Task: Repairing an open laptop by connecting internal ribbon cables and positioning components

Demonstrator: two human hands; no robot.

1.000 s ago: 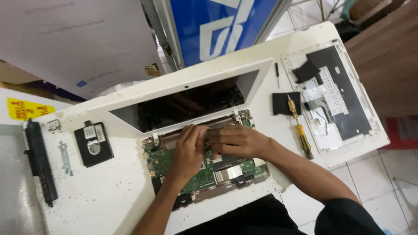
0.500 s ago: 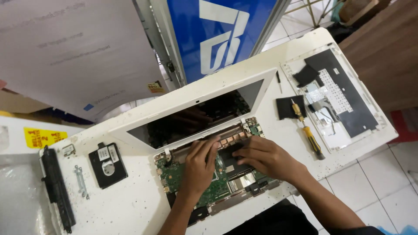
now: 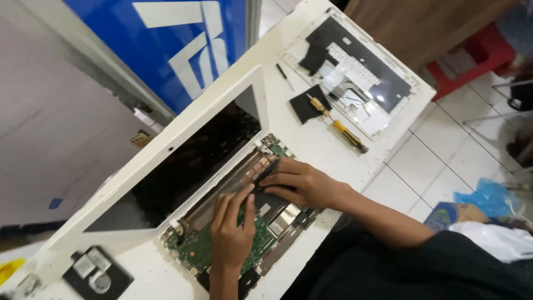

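An opened white laptop lies on the white table with its dark screen tilted back and its green circuit board exposed. My left hand rests flat on the board, fingers pointing toward the hinge. My right hand presses on a dark flat part near the hinge, its fingertips close to those of the left. Neither hand wraps around a tool.
A yellow-handled screwdriver lies on the table by a black pad. The removed keyboard cover sits at the far right corner. A black drive lies at the lower left. A blue panel stands behind; tiled floor is right.
The view has swung and tilted, so the laptop now sits diagonally. Both hands stay on the laptop's inside, the right one having shifted toward the hinge.
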